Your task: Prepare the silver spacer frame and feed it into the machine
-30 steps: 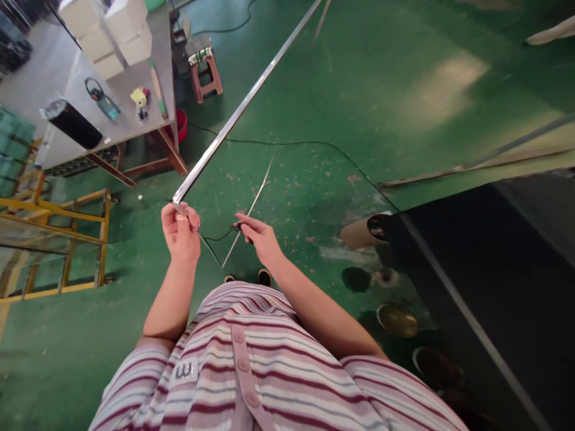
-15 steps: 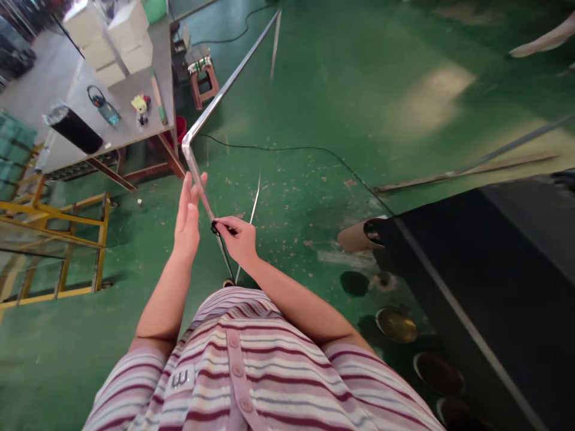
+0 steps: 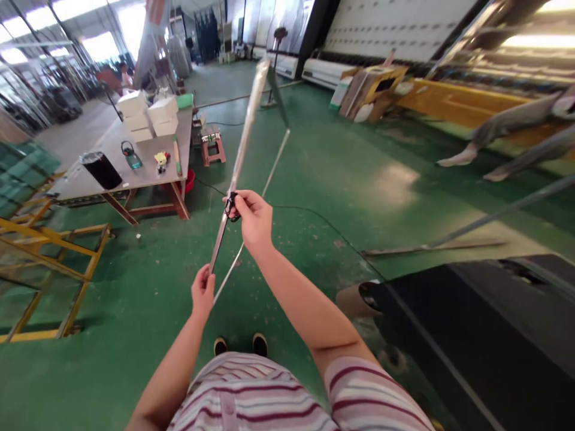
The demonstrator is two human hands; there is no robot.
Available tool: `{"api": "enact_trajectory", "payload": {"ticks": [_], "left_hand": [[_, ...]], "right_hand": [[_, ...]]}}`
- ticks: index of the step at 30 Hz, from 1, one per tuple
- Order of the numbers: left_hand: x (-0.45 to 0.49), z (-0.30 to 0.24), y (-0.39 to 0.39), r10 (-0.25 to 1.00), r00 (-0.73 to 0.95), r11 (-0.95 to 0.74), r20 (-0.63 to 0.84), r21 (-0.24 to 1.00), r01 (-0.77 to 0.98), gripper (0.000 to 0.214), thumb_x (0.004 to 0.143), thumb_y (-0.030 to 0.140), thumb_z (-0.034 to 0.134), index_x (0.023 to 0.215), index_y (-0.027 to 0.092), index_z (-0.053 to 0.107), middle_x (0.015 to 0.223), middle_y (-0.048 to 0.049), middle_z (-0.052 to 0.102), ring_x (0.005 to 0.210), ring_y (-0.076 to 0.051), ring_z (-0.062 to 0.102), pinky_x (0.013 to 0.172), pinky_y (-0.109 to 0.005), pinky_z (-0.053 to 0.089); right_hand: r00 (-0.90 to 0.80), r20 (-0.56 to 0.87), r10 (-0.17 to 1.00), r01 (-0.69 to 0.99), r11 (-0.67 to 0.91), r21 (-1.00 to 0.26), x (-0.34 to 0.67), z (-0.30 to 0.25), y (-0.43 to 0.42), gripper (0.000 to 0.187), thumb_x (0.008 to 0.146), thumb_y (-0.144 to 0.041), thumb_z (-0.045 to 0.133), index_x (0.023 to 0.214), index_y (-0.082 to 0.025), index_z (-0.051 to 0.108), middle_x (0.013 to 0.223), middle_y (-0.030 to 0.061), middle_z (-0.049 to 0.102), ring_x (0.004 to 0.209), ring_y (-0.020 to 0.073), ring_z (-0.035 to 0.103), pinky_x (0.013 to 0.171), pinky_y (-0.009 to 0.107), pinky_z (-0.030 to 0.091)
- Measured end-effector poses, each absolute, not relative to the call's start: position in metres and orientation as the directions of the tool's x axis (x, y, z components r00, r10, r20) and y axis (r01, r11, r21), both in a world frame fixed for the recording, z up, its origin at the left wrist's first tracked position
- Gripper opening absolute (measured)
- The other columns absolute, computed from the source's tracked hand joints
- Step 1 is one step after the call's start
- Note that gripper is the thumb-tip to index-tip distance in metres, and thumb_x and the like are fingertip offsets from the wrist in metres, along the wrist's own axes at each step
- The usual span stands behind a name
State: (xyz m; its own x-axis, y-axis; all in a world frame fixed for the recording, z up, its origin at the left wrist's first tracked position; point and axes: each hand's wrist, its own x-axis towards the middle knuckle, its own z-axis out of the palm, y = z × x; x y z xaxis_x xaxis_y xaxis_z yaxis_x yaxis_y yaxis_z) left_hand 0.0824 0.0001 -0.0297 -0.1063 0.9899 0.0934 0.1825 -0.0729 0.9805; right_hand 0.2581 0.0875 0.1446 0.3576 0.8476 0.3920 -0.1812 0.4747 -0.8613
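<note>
A thin silvery metal frame point(image 3: 246, 139) rises in front of me, its upper part apparently wrapped in clear plastic. My left hand point(image 3: 203, 292) is closed round the lower end of its near bar. Higher up, my right hand point(image 3: 257, 220) pinches a small black piece point(image 3: 230, 205) against the same bar. That piece looks like a clip or a bundle of cord, too small and blurred to name surely. Behind the near bar, the frame's far thin bar slants down to the right of my left hand.
At left stands a table point(image 3: 157, 175) with white boxes point(image 3: 162, 117), a bottle point(image 3: 131, 157) and a black roll point(image 3: 102, 170). A yellow rack point(image 3: 54, 245) is nearer. Black sheeting point(image 3: 471, 335) lies at right. A cable point(image 3: 314, 212) crosses the floor. Someone's bare feet point(image 3: 462, 157) show at right.
My left hand, open beside the bar before, now grips its lower end. My right hand and the black piece appear higher. The frame has swung more upright, and my view has tilted up.
</note>
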Motion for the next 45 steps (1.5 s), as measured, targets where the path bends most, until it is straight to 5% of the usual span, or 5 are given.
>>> {"api": "enact_trajectory", "payload": {"ticks": [12, 23, 28, 36, 45], "left_hand": [[-0.055, 0.148, -0.047, 0.912, 0.171, -0.365, 0.372, 0.549, 0.752, 0.04, 0.098, 0.034, 0.053, 0.137, 0.026, 0.062, 0.097, -0.0034, 0.064, 0.076, -0.013, 0.058, 0.069, -0.022, 0.045], [-0.049, 0.131, -0.084, 0.927, 0.267, -0.302, 0.262, 0.101, 0.948, 0.044, 0.1, 0.036, 0.053, 0.144, 0.038, 0.053, 0.099, 0.0019, 0.069, 0.06, -0.008, 0.058, 0.055, -0.02, 0.035], [-0.03, 0.107, -0.096, 0.955, 0.245, -0.263, 0.168, 0.089, 0.961, 0.042, 0.103, 0.03, 0.047, 0.143, 0.038, 0.054, 0.097, 0.0018, 0.068, 0.064, -0.009, 0.059, 0.054, -0.021, 0.033], [-0.001, 0.093, -0.07, 0.979, 0.131, -0.158, 0.154, 0.177, 0.972, 0.041, 0.102, 0.03, 0.047, 0.141, 0.035, 0.057, 0.101, -0.0014, 0.067, 0.065, -0.01, 0.055, 0.052, -0.021, 0.029], [-0.014, 0.107, -0.057, 0.978, 0.016, -0.105, 0.209, 0.419, 0.902, 0.042, 0.1, 0.036, 0.048, 0.139, 0.027, 0.06, 0.091, -0.0014, 0.06, 0.071, -0.011, 0.055, 0.065, -0.02, 0.041]], "right_hand": [[0.064, 0.687, 0.724, 0.431, 0.6, -0.673, 0.282, 0.21, 0.064, 0.037, 0.095, -0.048, 0.056, 0.077, -0.019, 0.069, 0.072, 0.0023, 0.063, 0.067, 0.0143, 0.054, 0.068, 0.029, 0.045], [-0.128, 0.023, 0.992, -0.026, 0.019, -0.999, 0.296, 0.086, 0.073, 0.07, 0.082, -0.08, 0.051, 0.075, -0.013, 0.068, 0.055, 0.0009, 0.051, 0.05, 0.0099, 0.038, 0.046, 0.024, 0.026], [0.082, -0.013, 0.997, 0.125, -0.023, -0.992, 0.284, 0.053, 0.065, 0.057, 0.081, -0.068, 0.06, 0.069, -0.014, 0.069, 0.05, -0.0028, 0.046, 0.047, 0.0093, 0.035, 0.046, 0.024, 0.024], [-0.477, 0.451, 0.754, 0.093, 0.554, -0.827, 0.198, 0.048, -0.028, 0.039, 0.093, -0.05, 0.057, 0.066, -0.023, 0.065, 0.066, 0.0016, 0.063, 0.063, 0.0149, 0.057, 0.06, 0.025, 0.044], [-0.091, 0.286, 0.954, 0.111, 0.295, -0.949, 0.258, 0.048, 0.028, 0.029, 0.093, -0.043, 0.058, 0.091, -0.021, 0.076, 0.081, 0.0039, 0.071, 0.077, 0.0176, 0.064, 0.072, 0.029, 0.049]]}}
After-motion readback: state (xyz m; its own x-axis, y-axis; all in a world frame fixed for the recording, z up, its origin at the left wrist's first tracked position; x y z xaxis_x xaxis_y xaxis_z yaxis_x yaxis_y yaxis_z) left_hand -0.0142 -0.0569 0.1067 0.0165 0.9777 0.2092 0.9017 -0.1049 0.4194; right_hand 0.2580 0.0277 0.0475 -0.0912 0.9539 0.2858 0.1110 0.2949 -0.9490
